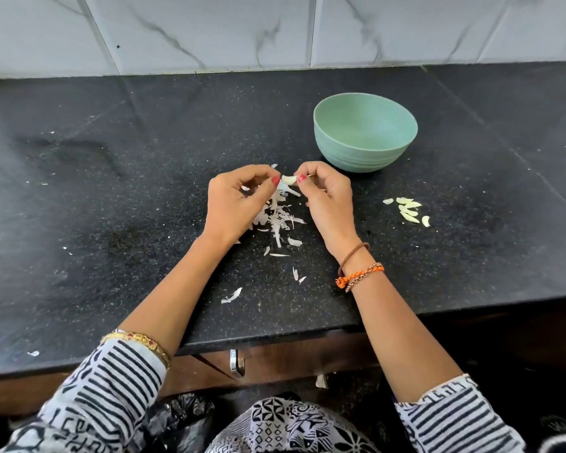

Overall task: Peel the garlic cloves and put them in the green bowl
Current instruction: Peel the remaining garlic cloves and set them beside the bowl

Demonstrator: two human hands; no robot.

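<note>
Both hands, left hand point(239, 204) and right hand point(327, 197), pinch one garlic clove point(289, 180); green bowl point(365, 136) at two o'clock.

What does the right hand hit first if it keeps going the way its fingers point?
The right hand points left, so first the garlic clove it already pinches, then the left hand holding the clove's other end. Heights look matched, though one view leaves depth unsure.

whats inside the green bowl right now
The visible far inner wall of the green bowl looks bare, no cloves showing. Its near rim hides the bottom, so that part cannot be checked. A group of garlic cloves lies on the counter instead.
</note>
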